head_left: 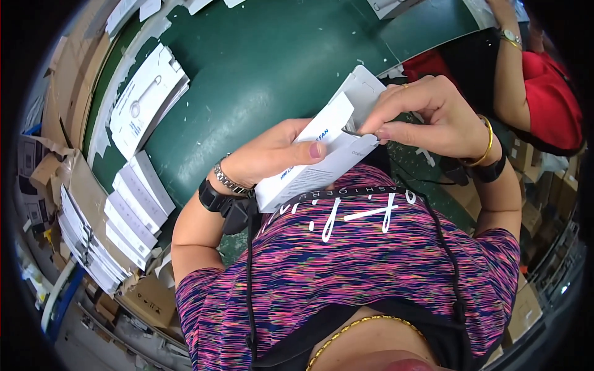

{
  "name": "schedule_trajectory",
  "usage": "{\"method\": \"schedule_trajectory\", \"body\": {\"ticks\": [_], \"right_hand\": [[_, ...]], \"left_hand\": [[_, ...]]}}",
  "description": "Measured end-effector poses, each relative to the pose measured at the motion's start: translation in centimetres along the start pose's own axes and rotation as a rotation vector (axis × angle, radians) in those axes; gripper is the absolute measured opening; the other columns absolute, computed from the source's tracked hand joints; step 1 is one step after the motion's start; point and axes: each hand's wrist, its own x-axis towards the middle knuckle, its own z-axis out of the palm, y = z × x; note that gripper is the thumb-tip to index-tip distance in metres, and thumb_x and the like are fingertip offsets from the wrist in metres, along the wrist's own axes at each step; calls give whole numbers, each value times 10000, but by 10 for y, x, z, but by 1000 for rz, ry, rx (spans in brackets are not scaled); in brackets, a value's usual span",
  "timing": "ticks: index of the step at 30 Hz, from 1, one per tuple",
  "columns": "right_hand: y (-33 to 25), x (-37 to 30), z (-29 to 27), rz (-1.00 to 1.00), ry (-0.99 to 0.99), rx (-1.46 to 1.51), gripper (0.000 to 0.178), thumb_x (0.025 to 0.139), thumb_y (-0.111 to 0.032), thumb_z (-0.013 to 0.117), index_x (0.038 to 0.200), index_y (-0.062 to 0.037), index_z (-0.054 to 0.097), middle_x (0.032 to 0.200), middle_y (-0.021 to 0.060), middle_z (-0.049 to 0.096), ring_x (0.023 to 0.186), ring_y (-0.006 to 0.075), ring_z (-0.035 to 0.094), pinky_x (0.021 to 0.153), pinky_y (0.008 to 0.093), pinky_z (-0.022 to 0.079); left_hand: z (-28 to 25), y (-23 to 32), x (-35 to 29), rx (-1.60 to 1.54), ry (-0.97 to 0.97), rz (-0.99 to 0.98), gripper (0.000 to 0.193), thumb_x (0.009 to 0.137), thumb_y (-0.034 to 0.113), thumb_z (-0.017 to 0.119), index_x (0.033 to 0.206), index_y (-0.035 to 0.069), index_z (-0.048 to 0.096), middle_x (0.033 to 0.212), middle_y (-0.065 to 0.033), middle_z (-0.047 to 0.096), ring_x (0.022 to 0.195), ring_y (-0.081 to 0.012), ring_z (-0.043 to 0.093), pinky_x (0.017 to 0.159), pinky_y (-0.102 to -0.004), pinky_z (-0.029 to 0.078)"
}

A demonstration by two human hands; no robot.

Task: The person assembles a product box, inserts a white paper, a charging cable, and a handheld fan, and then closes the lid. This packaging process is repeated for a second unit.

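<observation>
A long white cardboard box (337,162) with blue print lies tilted in front of my chest, its open end to the upper right. My left hand (272,150) is closed round the box's lower part, with the thumb flat on the front face. At the open end, a wide end flap (364,85) stands up behind my fingers. My right hand (433,114) pinches the edge of a small side flap there between thumb and fingertips. What lies inside the box is hidden.
On the green table (247,68), flat white cartons (148,102) lie at the left. Several more white boxes (133,204) stack below them, next to a brown carton (93,204). Another white box (393,7) sits at the far edge. A co-worker's arm (510,68) is at upper right.
</observation>
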Motion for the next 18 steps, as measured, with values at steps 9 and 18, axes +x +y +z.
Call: {"method": "schedule_trajectory", "body": {"ticks": [9, 18], "right_hand": [[13, -11, 26, -11, -76, 10, 213, 896, 24, 763, 1108, 11, 789, 986, 112, 780, 875, 161, 728, 809, 291, 570], [18, -28, 36, -115, 17, -113, 190, 821, 12, 817, 1008, -16, 800, 916, 85, 746, 819, 202, 697, 764, 313, 530]], "left_hand": [[15, -40, -21, -108, 14, -8, 758, 1020, 492, 688, 1479, -82, 502, 1308, -130, 660, 1135, -165, 646, 986, -320, 535], [25, -38, -15, -16, 56, -19, 730, 1001, 472, 722, 1457, -67, 536, 1273, -111, 678, 1109, -151, 650, 969, -303, 533]]}}
